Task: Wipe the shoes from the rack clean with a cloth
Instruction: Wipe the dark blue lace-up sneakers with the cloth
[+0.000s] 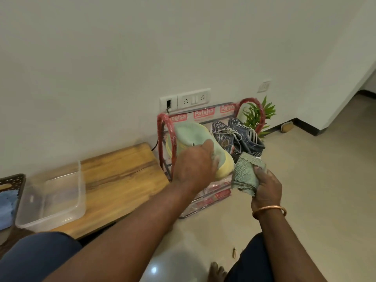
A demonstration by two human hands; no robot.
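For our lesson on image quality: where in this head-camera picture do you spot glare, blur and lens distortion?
Head view: glare spot on the floor near the bottom edge; left hand gripping the green shoe and the plastic tub look blurred; doorway edge at right leans, wide-angle distortion; blue sneakers fairly sharp.

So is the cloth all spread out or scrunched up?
Scrunched up. The green cloth sits bunched in folds in the right hand, whose fingers curl round it.
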